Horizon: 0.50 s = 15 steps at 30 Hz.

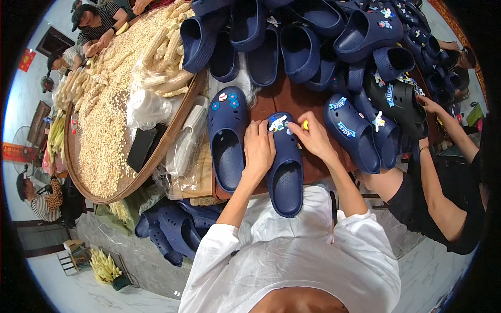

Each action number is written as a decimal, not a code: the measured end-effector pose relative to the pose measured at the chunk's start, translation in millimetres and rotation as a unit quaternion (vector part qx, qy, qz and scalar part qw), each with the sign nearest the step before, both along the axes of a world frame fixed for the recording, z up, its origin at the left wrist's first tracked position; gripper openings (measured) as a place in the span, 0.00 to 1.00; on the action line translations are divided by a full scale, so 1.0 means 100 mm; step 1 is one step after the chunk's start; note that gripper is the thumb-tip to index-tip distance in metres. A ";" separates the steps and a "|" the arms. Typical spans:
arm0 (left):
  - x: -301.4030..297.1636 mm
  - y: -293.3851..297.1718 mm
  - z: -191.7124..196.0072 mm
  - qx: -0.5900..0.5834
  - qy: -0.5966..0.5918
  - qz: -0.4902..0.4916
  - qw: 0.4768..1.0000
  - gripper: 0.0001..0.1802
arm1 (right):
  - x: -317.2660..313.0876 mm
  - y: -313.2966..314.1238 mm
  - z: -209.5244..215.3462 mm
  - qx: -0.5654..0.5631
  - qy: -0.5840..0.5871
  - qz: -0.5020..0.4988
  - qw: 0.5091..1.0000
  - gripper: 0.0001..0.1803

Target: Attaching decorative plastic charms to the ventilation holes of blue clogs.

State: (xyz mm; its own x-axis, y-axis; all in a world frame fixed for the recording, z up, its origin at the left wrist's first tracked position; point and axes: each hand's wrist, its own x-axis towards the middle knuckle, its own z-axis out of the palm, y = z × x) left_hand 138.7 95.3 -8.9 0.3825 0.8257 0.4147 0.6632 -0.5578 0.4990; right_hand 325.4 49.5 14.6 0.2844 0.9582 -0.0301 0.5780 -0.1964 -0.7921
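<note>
A navy blue foam clog (287,180) lies toe away from me at the table's near edge, with a white cartoon charm (277,123) and other small charms on its toe. My left hand (260,145) is closed round its left side. At the right side of the toe is my right hand (314,136), its fingers pinched together by a small yellow piece (306,125), whose kind I cannot make out. Left of my left hand lies another navy clog (227,141) with a baseball charm and blue flower charms. Right of my right hand rests a navy clog (350,130) with light blue banner charms.
Many navy clogs (300,52) are heaped along the far side. A large round tray (182,122) of corn kernels and cobs stands left, holding a black phone (145,147). Beside me on the right, a co-worker's hands touch a black clog (399,104). More clogs (177,227) lie below the table.
</note>
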 end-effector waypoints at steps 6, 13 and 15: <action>0.02 0.11 0.00 -0.031 -0.018 -0.050 0.998 0.22 | 0.05 0.32 -0.10 0.006 -0.021 0.113 0.993 0.36; 0.04 0.18 0.01 -0.062 -0.011 -0.075 0.995 0.24 | -0.10 0.28 -0.03 0.096 -0.108 0.164 0.976 0.16; 0.07 0.21 0.04 -0.065 0.030 -0.078 0.994 0.23 | -0.07 0.27 -0.05 0.105 -0.106 0.162 0.976 0.14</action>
State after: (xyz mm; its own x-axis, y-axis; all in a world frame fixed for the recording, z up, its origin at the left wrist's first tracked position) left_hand 145.9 115.9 -4.9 0.5301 0.8001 0.2810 0.6046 -0.5889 0.5363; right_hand 318.3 76.4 9.7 -0.0549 0.9778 0.2024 0.7380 0.1762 -0.6513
